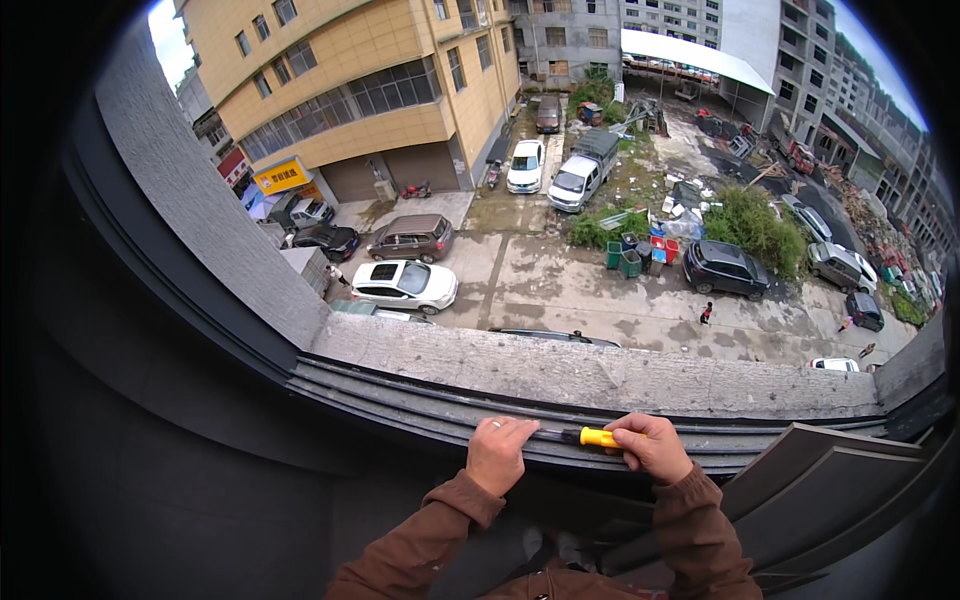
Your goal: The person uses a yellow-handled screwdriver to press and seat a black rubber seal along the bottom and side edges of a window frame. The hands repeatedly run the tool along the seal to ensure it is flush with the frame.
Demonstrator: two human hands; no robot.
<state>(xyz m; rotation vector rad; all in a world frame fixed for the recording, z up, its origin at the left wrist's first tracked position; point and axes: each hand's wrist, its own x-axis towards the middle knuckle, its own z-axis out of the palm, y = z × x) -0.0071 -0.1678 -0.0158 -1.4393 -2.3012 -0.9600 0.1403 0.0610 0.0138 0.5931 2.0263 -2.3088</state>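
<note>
Both forearms wear rust-brown sleeves with ribbed cuffs; a ring sits on the left hand (497, 452).

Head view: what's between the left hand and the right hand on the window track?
The dark shaft of a yellow-handled screwdriver, lying along the window track, spans the gap.

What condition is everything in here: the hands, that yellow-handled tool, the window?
Left hand: resting on the tool's shaft, fingers curled.
Right hand: closed around the yellow handle.
Yellow-handled tool: lying flat along the window track.
Window track: exposed, dark.
Window: open onto the street below.
</note>
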